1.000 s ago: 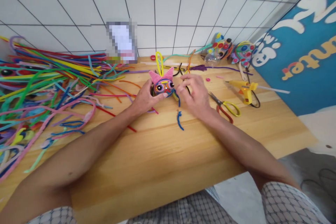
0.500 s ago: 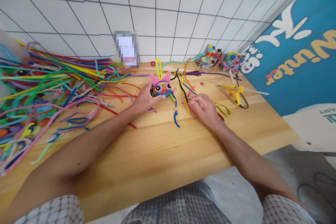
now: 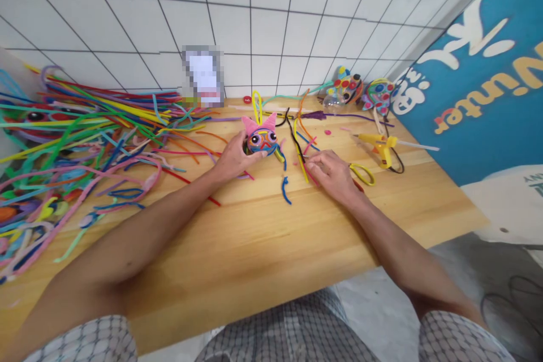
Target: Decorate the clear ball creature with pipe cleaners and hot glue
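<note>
My left hand (image 3: 232, 159) grips a small pipe-cleaner cat head (image 3: 262, 137) with pink ears, big eyes and a yellow loop on top, holding it upright on the wooden table (image 3: 263, 237). My right hand (image 3: 331, 172) rests on the table to the right of it, fingertips pinched on loose yellow and pink pipe cleaners (image 3: 302, 163). A short blue pipe cleaner (image 3: 285, 190) lies between my hands. The yellow-handled scissors (image 3: 361, 175) lie partly under my right hand.
A big heap of coloured pipe cleaners (image 3: 76, 141) covers the table's left side. A yellow glue gun (image 3: 380, 144) lies at the right. Two finished colourful figures (image 3: 360, 90) stand at the back by the tiled wall. A blue banner stands on the right.
My right hand left the cat head and moved right and down to the loose pipe cleaners by the scissors. My left hand stayed on the cat head. The view shifted slightly.
</note>
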Motion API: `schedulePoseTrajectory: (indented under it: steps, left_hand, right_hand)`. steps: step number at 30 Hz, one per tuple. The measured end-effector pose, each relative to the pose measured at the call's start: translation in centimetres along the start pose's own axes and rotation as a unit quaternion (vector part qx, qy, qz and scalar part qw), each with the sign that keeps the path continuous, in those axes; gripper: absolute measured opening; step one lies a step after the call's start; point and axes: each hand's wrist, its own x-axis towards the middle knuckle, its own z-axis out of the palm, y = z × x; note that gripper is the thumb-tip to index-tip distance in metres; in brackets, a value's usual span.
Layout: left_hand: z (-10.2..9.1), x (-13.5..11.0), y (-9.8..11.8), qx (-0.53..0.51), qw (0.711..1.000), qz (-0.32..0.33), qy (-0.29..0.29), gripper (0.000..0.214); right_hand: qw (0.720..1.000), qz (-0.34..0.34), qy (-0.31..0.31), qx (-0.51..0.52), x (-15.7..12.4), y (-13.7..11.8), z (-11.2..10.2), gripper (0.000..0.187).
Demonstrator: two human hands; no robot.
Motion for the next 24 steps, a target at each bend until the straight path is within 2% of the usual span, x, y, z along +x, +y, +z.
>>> schedulePoseTrajectory:
  steps: [6,12,16,20,24]
  left_hand:
    - [0.1,-0.2,0.0,0.025,1.000,0.009,0.003,0.059]
    - [0.1,-0.5,-0.3,0.057,0.998,0.018,0.000,0.051]
    - [0.2,-0.5,-0.4,0.058,0.998,0.002,0.018,0.047]
    - [0.2,-0.6,-0.4,0.050,0.999,-0.013,0.016,0.049]
    - [0.0,-0.5,-0.4,0.041,0.999,-0.023,0.012,0.051]
  right_hand:
    - [0.999,0.008,-0.032,0.000,0.0,0.1,-0.6,0.013]
    - [1.000,0.019,-0.014,-0.002,0.2,1.2,-1.0,0.011]
    - [1.000,0.020,-0.007,-0.003,0.2,1.7,-1.0,0.010]
    - [1.000,0.029,0.005,-0.003,0.2,1.6,-0.8,0.011]
    - [0.999,0.041,-0.009,0.007,0.3,0.9,-0.9,0.012]
